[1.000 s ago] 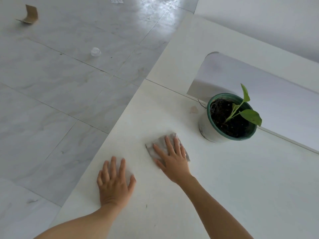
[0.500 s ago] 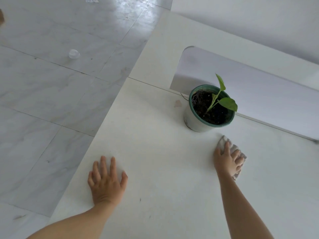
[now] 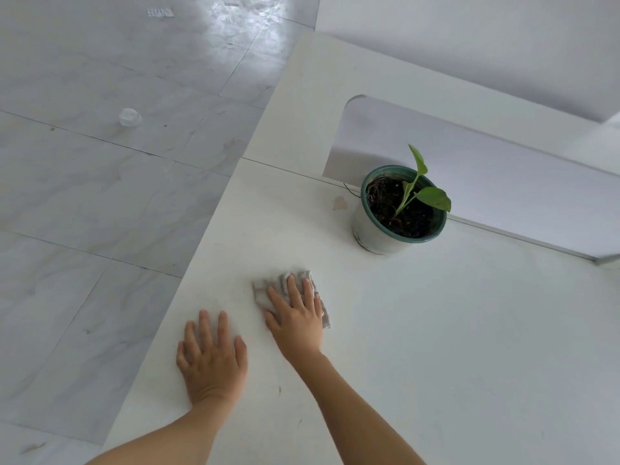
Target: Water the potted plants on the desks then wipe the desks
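White desk (image 3: 469, 347) fills the lower and right part of the frame, and its surface shows a few small dark specks. Near the lower middle, the right hand (image 3: 295, 317) lies flat on a grey cloth (image 3: 265, 292). Its fingers are straight and a little apart, and they press the cloth down on the desk without curling around it. The cloth shows above the fingertips and at both sides of the hand.

Just to the left and a little lower, the left hand (image 3: 211, 360) rests palm down on the bare desk near its left edge, with fingers stretched and spread; it holds nothing.

In the right middle of the frame the green pot (image 3: 372, 236) stands upright on the desk, well apart from the cloth. It has dark soil and a small plant (image 3: 432, 196) with a few green leaves. A pale brownish stain (image 3: 339, 203) is on the desk just left of the pot. Behind the pot stands a white divider panel (image 3: 486, 182).

Grey tiled floor (image 3: 84, 213) takes the left side of the frame, and a small clear object (image 3: 130, 116) lies on it in the upper left.
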Tool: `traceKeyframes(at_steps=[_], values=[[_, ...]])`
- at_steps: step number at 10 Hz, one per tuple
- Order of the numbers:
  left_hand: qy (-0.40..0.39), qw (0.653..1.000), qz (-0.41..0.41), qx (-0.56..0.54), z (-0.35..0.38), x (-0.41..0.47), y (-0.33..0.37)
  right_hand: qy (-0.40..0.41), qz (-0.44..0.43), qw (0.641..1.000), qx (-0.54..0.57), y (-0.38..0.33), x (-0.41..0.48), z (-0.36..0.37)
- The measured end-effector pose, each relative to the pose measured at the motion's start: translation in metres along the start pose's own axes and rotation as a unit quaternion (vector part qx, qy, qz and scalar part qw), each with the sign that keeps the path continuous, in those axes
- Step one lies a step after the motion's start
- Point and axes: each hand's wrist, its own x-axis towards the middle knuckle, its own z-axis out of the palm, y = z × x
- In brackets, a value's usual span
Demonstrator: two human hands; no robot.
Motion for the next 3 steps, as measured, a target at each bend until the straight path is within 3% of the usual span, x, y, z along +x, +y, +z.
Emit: traceKeyframes(at_steps=[2,3], values=[[-0.033,0.999,0.009,-0.016,-0.005,0.000,-0.002,0.072,-0.108,0.990,-0.059,0.030,-0.018,-0.006],[-0.023,0.999,0.006,-0.046,-0.008,-0.003,-0.002,0.139,-0.098,0.985,-0.010,0.043,-0.026,-0.011]])
